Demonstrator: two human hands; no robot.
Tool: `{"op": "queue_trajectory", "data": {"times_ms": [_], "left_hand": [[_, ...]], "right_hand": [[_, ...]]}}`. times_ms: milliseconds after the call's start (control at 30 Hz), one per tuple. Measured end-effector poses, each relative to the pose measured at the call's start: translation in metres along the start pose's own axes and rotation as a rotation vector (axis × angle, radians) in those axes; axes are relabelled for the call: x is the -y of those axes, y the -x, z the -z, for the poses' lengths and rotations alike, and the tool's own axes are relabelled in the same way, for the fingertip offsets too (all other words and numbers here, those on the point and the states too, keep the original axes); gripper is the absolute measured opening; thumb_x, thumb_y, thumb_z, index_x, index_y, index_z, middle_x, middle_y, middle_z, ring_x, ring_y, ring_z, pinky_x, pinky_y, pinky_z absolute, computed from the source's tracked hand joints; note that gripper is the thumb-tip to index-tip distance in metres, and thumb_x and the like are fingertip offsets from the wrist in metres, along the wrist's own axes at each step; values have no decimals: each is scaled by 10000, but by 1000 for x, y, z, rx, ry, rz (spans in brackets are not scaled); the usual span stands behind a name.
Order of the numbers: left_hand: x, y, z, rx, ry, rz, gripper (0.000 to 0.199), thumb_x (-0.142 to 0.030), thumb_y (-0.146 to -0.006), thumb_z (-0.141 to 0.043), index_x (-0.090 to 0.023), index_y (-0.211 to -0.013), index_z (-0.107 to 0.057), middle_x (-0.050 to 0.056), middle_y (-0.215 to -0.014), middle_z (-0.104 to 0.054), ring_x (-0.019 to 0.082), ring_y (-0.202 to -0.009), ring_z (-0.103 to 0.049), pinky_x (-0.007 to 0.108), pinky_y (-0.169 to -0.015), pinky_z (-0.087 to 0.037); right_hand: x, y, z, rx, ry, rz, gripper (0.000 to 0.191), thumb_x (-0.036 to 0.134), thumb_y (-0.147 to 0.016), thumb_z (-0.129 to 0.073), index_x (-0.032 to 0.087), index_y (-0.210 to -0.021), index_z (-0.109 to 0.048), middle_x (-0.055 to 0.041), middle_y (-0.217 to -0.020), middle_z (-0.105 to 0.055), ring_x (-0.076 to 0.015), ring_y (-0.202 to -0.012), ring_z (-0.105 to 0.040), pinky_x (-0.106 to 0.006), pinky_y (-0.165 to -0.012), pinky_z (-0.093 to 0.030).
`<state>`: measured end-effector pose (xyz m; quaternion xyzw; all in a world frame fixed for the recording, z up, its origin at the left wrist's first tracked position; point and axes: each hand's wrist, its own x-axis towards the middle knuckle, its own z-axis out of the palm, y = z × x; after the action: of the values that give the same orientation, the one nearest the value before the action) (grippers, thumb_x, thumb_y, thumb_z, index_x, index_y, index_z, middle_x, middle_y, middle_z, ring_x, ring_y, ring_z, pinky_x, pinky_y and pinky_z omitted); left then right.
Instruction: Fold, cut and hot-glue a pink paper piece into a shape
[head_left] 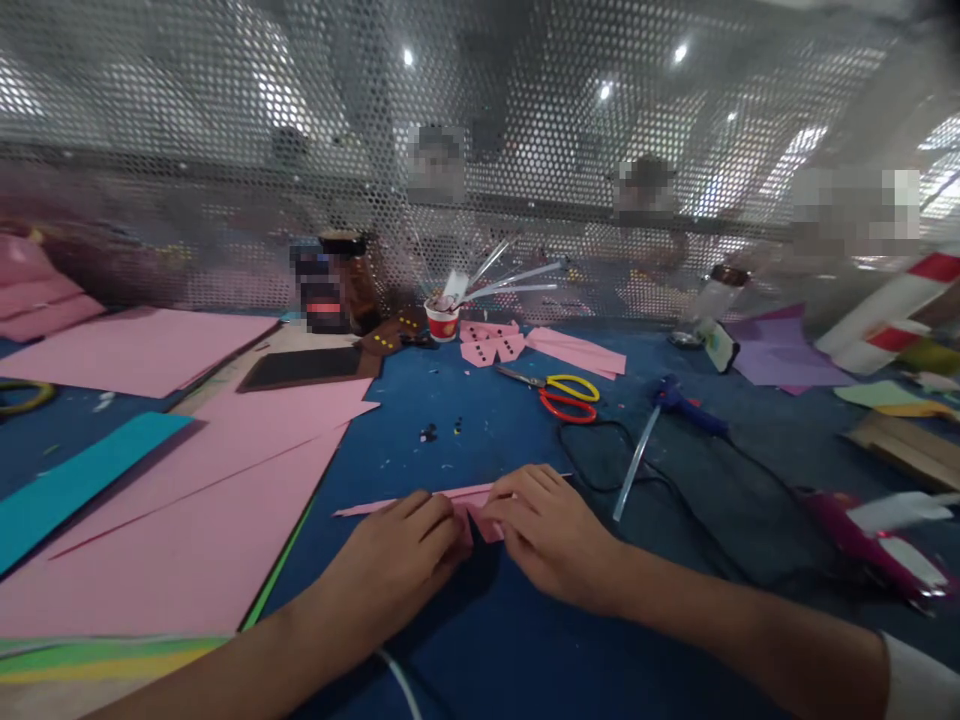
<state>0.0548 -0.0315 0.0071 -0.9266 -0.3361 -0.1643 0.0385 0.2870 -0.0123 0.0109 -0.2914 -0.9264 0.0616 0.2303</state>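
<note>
- Two hands of mine meet just below the centre of the frame, over a folded pink paper piece point(487, 522), probably so that its fold stays under control from both sides.
- My left hand point(409, 560) has its fingers curled down close on the paper's left part; the thumb is hidden, so I cannot tell its exact grip.
- My right hand point(551, 535) pinches the right part, fingers bent and nearly closed, with little gap showing.
- Scissors point(543, 382) lie right of centre, handles toward the right, and a blue hot glue gun point(697, 408) rests farther right; I judge both are kept within reach but off my working spot.
- Large pink paper sheets point(247, 510) cover the left of the frame, likely as stock, away from the bare blue tabletop point(420, 395) in the middle.
- What I hold is matte, plain pink and thin; a long narrow edge slants out toward the left, and a dark V-shaped gap shows between my hands.
</note>
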Motion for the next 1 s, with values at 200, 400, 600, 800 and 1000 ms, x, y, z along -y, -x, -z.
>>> {"op": "queue_trajectory", "data": {"times_ms": [200, 400, 600, 800, 1000], "left_hand": [[2, 5, -4, -78, -41, -59, 176, -146, -1000, -448, -159, -909, -598, 34, -872, -656, 181, -772, -580, 329, -698, -482], [1, 4, -1, -113, -31, -82, 197, -133, -1003, -421, -152, -966, -614, 37, -884, -672, 176, -785, -598, 328, -710, -503], [0, 0, 3, -133, -36, -65, 218, -116, -986, -425, -158, -891, -617, 33, -817, -659, 174, -753, -604, 321, -675, -506], [1, 1, 0, -143, 27, 12, 170, -120, -976, -439, -172, -945, -598, 28, -817, -655, 182, -755, -610, 320, -687, -490], [2, 10, -1, -101, 70, 104, 144, -136, -977, -443, -191, -974, -576, 14, -806, -628, 186, -731, -595, 311, -627, -452]], "right_hand": [[-9, -1, 1, -75, 3, -85, 198, 108, -946, -504, 185, -1096, -609, -81, -1106, -642, -226, -1023, -549, -403, -905, -401], [-29, -1, -1, -7, 97, -126, 173, 164, -973, -534, 199, -1111, -631, -72, -1060, -666, -222, -992, -559, -386, -874, -385], [-34, -3, -3, -7, 109, -113, 162, 178, -981, -536, 199, -1106, -637, -63, -1013, -663, -211, -969, -554, -383, -869, -364], [-34, -1, 3, -9, 144, -76, 165, 157, -979, -519, 191, -1073, -650, -71, -1002, -647, -213, -963, -551, -398, -871, -364], [-16, -3, 5, -9, -34, 9, 206, 139, -963, -516, 186, -1140, -610, -76, -1093, -638, -214, -1018, -549, -386, -888, -406]]}}
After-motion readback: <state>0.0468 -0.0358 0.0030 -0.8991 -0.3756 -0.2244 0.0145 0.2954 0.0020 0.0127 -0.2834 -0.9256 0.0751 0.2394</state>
